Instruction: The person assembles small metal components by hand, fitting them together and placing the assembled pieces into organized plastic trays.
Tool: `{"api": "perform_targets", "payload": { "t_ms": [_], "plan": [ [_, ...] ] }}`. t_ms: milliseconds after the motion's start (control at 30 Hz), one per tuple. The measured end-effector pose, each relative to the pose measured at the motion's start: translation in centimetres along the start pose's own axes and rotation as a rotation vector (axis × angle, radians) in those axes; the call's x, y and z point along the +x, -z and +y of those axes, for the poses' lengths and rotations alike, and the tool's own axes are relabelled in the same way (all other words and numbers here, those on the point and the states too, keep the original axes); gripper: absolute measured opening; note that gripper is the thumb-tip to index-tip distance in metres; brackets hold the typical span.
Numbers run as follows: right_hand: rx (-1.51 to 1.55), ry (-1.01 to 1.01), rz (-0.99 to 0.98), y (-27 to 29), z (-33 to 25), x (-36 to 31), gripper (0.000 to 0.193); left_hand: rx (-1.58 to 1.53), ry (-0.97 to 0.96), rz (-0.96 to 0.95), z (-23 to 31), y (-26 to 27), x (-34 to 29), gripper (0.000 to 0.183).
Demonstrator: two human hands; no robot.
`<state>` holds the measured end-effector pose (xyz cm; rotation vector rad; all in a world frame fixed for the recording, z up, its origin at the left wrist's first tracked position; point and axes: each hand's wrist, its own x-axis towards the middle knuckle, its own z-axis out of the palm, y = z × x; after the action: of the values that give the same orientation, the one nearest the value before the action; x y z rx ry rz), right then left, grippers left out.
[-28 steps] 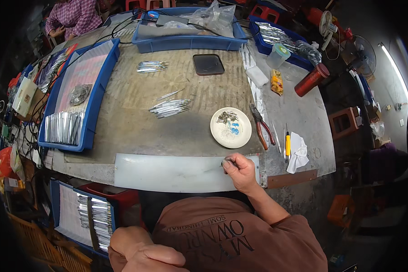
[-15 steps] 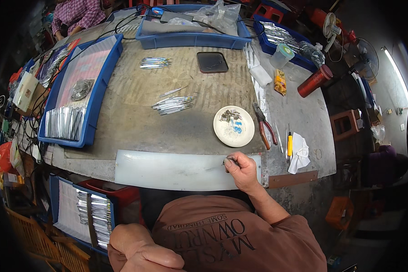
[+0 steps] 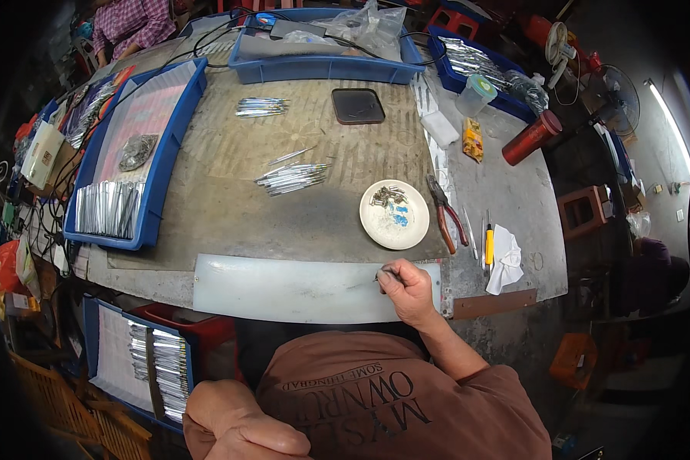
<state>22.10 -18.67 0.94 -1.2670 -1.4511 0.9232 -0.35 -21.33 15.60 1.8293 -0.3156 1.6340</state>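
My right hand (image 3: 408, 290) is closed in a pinch over the right end of a pale, translucent board (image 3: 284, 287) along the table's near edge. A tiny dark tip shows at its fingers, too small to name. My left arm is bent at the lower left, and my left hand (image 3: 264, 441) is partly cut off by the lower edge, its fingers hidden. Just beyond my right hand sits a cream plate (image 3: 376, 230) with small metal parts and blue bits. Red-handled pliers (image 3: 446, 215) lie right of the plate. A pile of slim metallic rods (image 3: 293, 178) rests mid-table.
A yellow-handled tool (image 3: 489, 244) and white cloth (image 3: 506, 261) lie at right. Farther off are a black tray (image 3: 358, 106), more rods (image 3: 261, 106), and a red canister (image 3: 532, 138). Blue bins stand left (image 3: 178, 146) and at the back (image 3: 326, 73). Another person (image 3: 134, 27) sits far left.
My hands hold nearly the same place and pose. At the far left, the other person's arms have shifted slightly.
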Motion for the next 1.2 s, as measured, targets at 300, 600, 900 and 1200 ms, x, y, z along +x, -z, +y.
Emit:
{"api": "perform_targets", "payload": {
  "t_ms": [300, 600, 900, 1200],
  "plan": [
    [-0.015, -0.013, 0.0, 0.1, 0.3, -0.1, 0.012, -0.013, -0.003, 0.015, 0.1, -0.2, 0.0, 0.018],
    [-0.02, -0.012, 0.001, 0.0, 0.2, -0.1, 0.013, -0.025, 0.009, -0.005, 0.0, 0.0, -0.2, 0.02],
    [0.004, -0.018, -0.006, 0.0, 0.6, -0.2, 0.014, -0.028, 0.0, -0.03, 0.0, 0.2, -0.4, 0.025],
    [-0.004, -0.023, -0.016, -0.1, 0.3, -0.3, 0.014, 0.148, 0.002, 0.047, -0.1, -0.5, 1.4, 0.015]
  ]
}}
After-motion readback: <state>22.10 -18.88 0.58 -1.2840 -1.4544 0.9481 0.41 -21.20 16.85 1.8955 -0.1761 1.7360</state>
